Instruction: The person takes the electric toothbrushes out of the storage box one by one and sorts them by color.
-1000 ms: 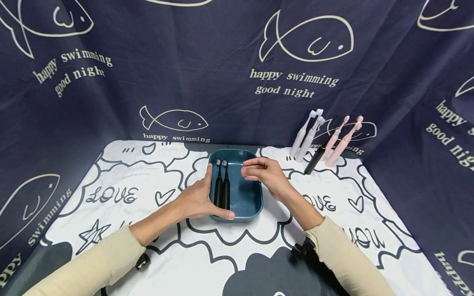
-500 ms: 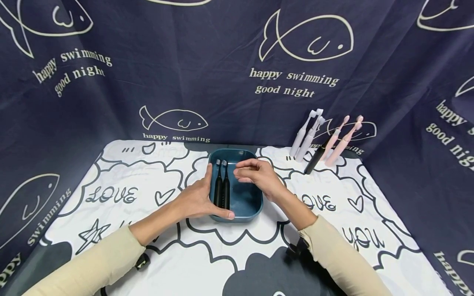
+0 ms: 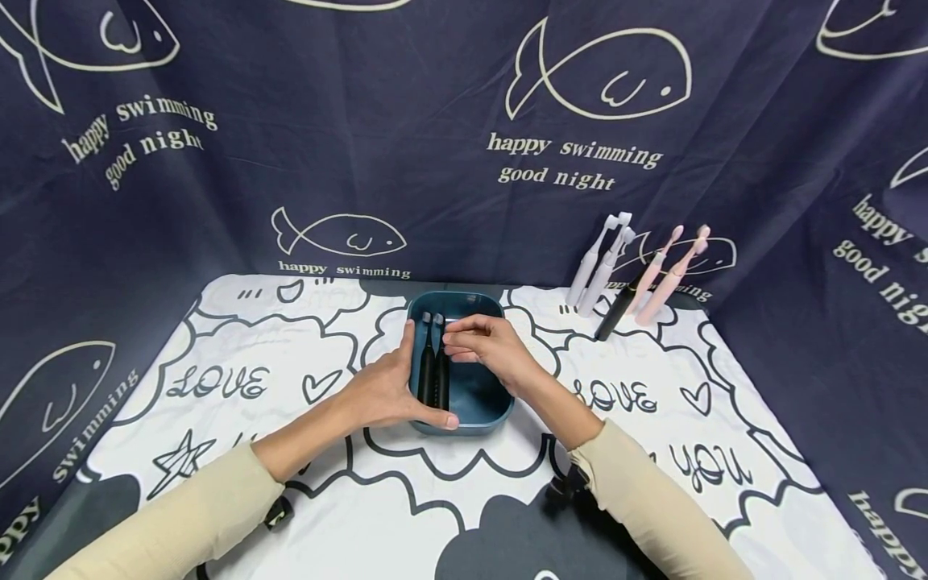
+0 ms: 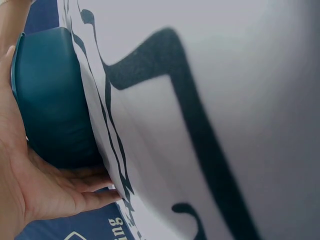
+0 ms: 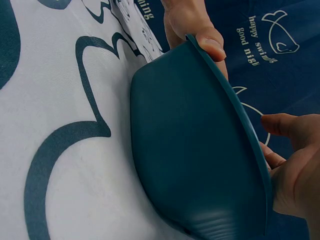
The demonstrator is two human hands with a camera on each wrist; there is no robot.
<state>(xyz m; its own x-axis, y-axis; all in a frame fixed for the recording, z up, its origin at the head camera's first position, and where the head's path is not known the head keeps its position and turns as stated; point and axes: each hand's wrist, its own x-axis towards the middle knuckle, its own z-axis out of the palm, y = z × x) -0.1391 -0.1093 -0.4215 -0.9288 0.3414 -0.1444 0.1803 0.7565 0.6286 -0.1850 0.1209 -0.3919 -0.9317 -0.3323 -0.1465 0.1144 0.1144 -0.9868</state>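
Note:
A dark blue bin stands on the cloth-covered table in the head view. Two black electric toothbrushes, a left one and a right one, lie side by side along its left side, pale brush heads at the far end. My left hand grips the bin's left side, thumb over the near rim, fingers along the outer wall. Over the bin, my right hand has its fingertips right at the right toothbrush's neck. The right wrist view shows a gap between that hand's thumb and fingers.
Beyond the bin on the right, several toothbrushes stand upright: pale lavender ones, a black one and pink ones. A dark blue fish-print curtain encloses the table's back and sides.
My right hand has moved left across the bin, from its right part to the right toothbrush. The left hand, bin and toothbrushes have stayed in place.

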